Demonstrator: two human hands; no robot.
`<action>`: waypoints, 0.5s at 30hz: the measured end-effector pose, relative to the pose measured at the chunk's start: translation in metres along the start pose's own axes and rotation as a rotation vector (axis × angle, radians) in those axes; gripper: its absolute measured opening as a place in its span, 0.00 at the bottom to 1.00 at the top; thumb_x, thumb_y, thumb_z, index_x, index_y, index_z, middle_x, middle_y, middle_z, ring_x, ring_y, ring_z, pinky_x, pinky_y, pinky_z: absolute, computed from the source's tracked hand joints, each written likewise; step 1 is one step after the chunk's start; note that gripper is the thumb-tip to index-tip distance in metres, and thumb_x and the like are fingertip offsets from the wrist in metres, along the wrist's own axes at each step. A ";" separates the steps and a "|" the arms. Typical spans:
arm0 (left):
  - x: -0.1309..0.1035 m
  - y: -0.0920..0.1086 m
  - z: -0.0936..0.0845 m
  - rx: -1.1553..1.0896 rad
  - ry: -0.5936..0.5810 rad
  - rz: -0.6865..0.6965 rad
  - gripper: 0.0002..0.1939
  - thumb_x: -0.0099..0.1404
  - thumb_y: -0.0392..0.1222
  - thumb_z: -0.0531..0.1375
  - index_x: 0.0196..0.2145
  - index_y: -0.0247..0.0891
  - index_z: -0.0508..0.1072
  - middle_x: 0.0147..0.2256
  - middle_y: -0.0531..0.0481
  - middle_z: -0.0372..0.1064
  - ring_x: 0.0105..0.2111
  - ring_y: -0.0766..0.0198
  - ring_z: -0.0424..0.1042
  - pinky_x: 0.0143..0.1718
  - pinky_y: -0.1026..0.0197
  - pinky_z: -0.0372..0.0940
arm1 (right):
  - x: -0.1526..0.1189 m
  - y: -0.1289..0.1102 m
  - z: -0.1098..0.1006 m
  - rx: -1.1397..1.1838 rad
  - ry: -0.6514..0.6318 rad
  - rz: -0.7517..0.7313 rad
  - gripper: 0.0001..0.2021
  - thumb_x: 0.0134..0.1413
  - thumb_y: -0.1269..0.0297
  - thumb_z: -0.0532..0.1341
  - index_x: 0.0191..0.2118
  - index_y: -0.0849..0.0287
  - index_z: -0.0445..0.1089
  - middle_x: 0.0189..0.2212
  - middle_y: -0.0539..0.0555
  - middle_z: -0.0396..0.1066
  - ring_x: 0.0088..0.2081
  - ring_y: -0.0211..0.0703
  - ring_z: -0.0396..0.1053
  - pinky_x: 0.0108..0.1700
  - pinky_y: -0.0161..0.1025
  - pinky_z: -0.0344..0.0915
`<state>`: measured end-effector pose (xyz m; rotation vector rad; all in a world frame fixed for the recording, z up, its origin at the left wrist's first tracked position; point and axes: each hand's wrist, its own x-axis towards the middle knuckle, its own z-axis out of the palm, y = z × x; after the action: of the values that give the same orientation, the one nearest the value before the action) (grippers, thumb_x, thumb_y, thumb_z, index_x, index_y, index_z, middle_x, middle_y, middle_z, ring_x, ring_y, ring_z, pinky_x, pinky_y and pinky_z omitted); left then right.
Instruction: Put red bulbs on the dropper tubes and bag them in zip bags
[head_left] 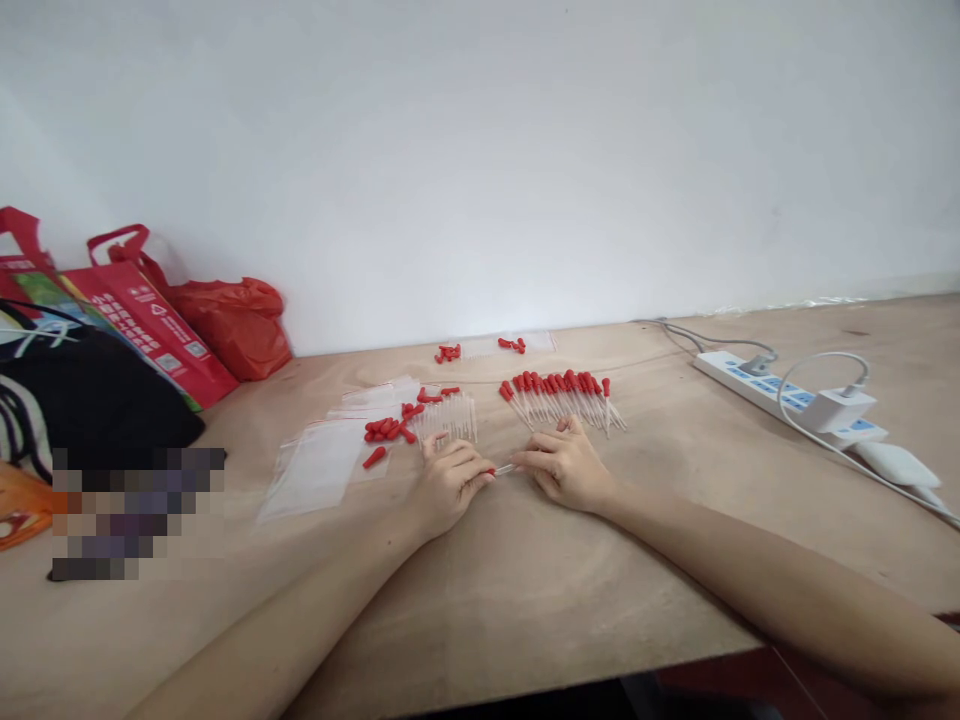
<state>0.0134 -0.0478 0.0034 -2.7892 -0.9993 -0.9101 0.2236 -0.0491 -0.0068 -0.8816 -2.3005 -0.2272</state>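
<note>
My left hand (452, 485) is closed around a red rubber bulb (491, 472), of which only the tip shows past the fingers. My right hand (564, 466) pinches a thin clear dropper tube (505, 468), whose end meets the bulb between the two hands. Behind my left hand lies a row of bare dropper tubes (454, 415), with a pile of loose red bulbs (384, 430) to its left. Beyond my right hand, several droppers with red bulbs fitted (562, 385) lie side by side, bulbs toward the wall.
Clear zip bags (311, 470) are spread at left. More red bulbs (448, 353) lie near the wall. A white power strip (765, 385) with plugs and cables stands at right. Red shopping bags (150, 320) and a black bag (90, 400) crowd the left side.
</note>
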 end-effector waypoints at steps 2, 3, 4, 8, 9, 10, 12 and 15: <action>0.000 0.000 0.000 0.013 0.015 0.002 0.08 0.63 0.39 0.52 0.30 0.39 0.70 0.27 0.53 0.72 0.32 0.63 0.68 0.48 0.48 0.42 | 0.000 -0.001 0.000 -0.021 0.014 -0.007 0.11 0.55 0.66 0.51 0.34 0.57 0.71 0.25 0.50 0.68 0.27 0.34 0.60 0.36 0.40 0.42; 0.000 0.000 -0.001 0.019 0.021 0.005 0.09 0.63 0.39 0.52 0.30 0.39 0.70 0.27 0.53 0.72 0.32 0.63 0.68 0.48 0.49 0.42 | 0.000 -0.002 0.000 -0.027 0.016 -0.009 0.11 0.55 0.66 0.51 0.33 0.57 0.71 0.25 0.50 0.68 0.27 0.34 0.59 0.36 0.40 0.42; 0.000 0.001 -0.001 0.023 0.027 0.009 0.09 0.63 0.40 0.51 0.30 0.39 0.70 0.27 0.53 0.72 0.32 0.63 0.67 0.48 0.49 0.42 | 0.000 -0.002 0.000 -0.031 0.015 -0.011 0.11 0.55 0.66 0.51 0.33 0.58 0.71 0.24 0.50 0.68 0.27 0.34 0.59 0.36 0.40 0.42; 0.001 0.002 -0.002 0.026 0.046 0.034 0.09 0.63 0.40 0.52 0.29 0.39 0.69 0.25 0.54 0.70 0.31 0.64 0.68 0.48 0.50 0.43 | 0.000 -0.004 0.001 -0.043 0.013 -0.024 0.11 0.55 0.65 0.51 0.32 0.59 0.70 0.23 0.50 0.66 0.26 0.34 0.57 0.35 0.40 0.42; 0.002 0.003 -0.003 0.029 0.044 0.034 0.08 0.62 0.40 0.52 0.29 0.38 0.69 0.25 0.54 0.70 0.31 0.64 0.68 0.48 0.50 0.43 | 0.001 -0.004 0.001 -0.051 0.016 -0.031 0.11 0.55 0.66 0.50 0.31 0.59 0.70 0.23 0.50 0.66 0.26 0.34 0.57 0.35 0.40 0.42; 0.002 0.003 -0.003 0.035 0.039 0.032 0.08 0.62 0.40 0.52 0.28 0.38 0.68 0.25 0.54 0.70 0.31 0.64 0.68 0.47 0.49 0.43 | 0.002 -0.005 0.001 -0.062 0.021 -0.041 0.11 0.55 0.66 0.50 0.30 0.60 0.70 0.22 0.49 0.66 0.25 0.34 0.57 0.35 0.40 0.42; 0.002 0.004 -0.004 0.051 0.029 0.031 0.08 0.62 0.40 0.52 0.28 0.37 0.67 0.26 0.53 0.70 0.31 0.63 0.67 0.47 0.49 0.44 | 0.003 -0.006 0.003 -0.084 0.031 -0.061 0.12 0.54 0.67 0.50 0.29 0.61 0.69 0.21 0.50 0.65 0.25 0.34 0.56 0.35 0.40 0.42; 0.002 0.005 -0.005 0.062 0.018 0.049 0.08 0.62 0.40 0.51 0.28 0.37 0.67 0.26 0.53 0.69 0.32 0.63 0.67 0.47 0.49 0.44 | 0.005 -0.008 0.005 -0.093 0.046 -0.081 0.12 0.54 0.67 0.49 0.27 0.61 0.68 0.21 0.50 0.64 0.24 0.34 0.55 0.34 0.40 0.42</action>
<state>0.0157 -0.0518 0.0092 -2.7370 -0.9354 -0.8808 0.2128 -0.0509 -0.0075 -0.8205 -2.3010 -0.3880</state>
